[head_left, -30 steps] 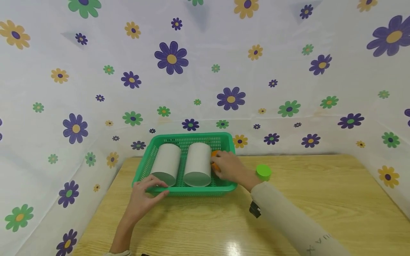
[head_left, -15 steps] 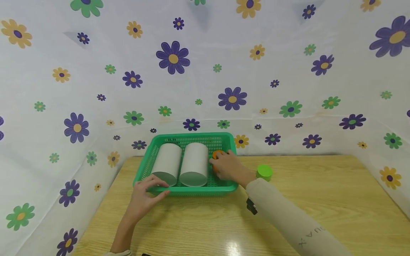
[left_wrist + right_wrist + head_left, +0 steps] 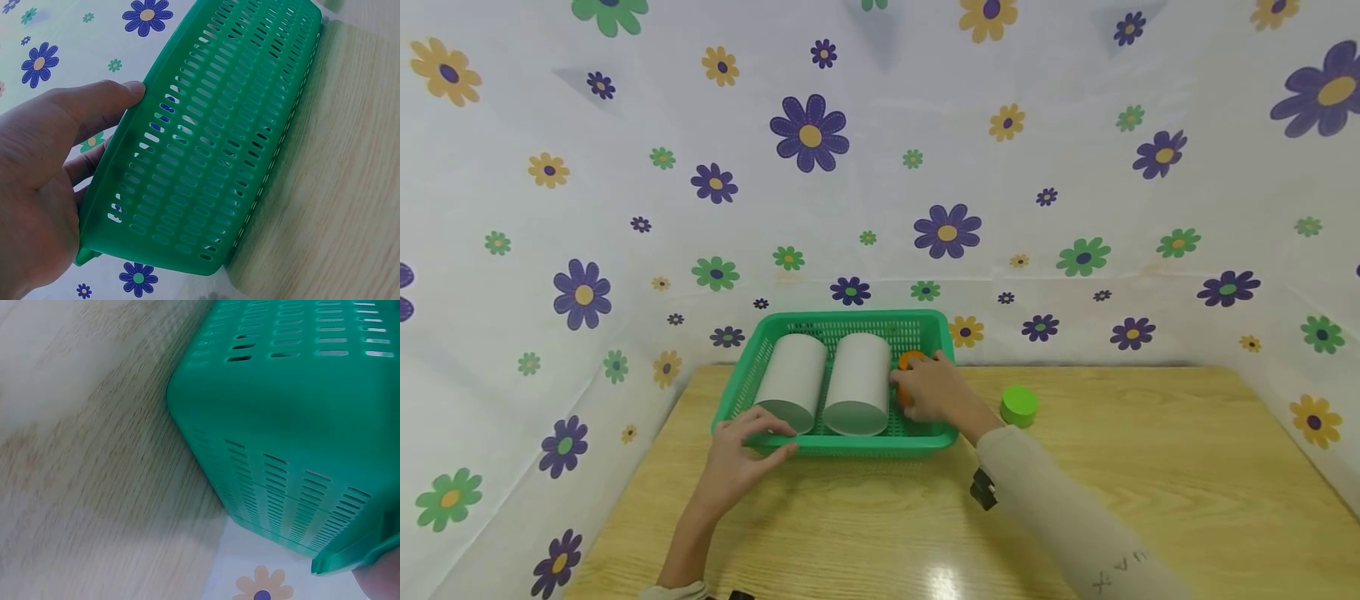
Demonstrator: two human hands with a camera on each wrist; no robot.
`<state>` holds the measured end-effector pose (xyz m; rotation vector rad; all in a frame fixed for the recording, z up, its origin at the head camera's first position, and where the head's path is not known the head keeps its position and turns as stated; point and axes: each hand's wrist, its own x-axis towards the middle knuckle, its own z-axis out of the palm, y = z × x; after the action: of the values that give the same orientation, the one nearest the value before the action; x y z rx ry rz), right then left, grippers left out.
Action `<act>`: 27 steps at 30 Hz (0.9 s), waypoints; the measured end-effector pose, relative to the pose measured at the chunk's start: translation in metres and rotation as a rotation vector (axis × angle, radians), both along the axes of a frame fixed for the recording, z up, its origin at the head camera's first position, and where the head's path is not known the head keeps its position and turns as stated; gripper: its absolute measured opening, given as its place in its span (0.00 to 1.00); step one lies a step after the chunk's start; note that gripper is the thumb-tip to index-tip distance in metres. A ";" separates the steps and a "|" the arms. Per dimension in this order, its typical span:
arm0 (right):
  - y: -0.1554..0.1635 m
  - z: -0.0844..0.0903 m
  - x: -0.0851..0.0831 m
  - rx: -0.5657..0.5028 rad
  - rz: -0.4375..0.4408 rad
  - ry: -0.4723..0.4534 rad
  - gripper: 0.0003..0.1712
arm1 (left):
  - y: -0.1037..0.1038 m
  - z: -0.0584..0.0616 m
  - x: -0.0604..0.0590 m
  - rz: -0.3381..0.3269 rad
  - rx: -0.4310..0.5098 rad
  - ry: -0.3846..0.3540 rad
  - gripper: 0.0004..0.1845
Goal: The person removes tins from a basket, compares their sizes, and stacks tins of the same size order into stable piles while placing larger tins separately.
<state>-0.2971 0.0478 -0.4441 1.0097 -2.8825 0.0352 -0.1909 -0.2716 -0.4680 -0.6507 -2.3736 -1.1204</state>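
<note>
Green basket (image 3: 820,446) in left hand (image 3: 741,454); orange item (image 3: 910,361) under right hand (image 3: 932,396)

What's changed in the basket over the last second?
The right white cylinder has shifted left, closing up against the left white cylinder. The right hand stays on the orange object; the left hand still holds the green basket rim. The green lid is unmoved.

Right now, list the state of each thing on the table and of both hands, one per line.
Basket: flat on the table, its near rim held.
Two white cylinders: lying side by side in the basket.
Orange piece: inside the basket, under the right hand.
Green cap: on the table, untouched.
Left hand: holds the rim.
Right hand: on the orange piece.
</note>
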 end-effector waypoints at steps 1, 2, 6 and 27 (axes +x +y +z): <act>0.001 -0.001 0.000 -0.028 -0.003 -0.002 0.22 | 0.000 0.000 0.000 0.000 -0.002 -0.001 0.11; 0.002 -0.001 0.000 -0.057 -0.006 0.003 0.22 | 0.001 0.000 0.000 0.000 -0.004 0.002 0.11; 0.005 -0.002 -0.001 -0.149 -0.013 0.029 0.21 | 0.001 0.000 -0.001 0.006 -0.002 0.002 0.12; 0.009 -0.005 0.005 -0.501 0.032 0.077 0.21 | 0.001 -0.002 -0.001 0.017 -0.011 0.019 0.13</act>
<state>-0.2924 0.0571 -0.4494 0.9262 -2.5798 0.6651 -0.1918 -0.2704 -0.4699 -0.6401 -2.3668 -1.0901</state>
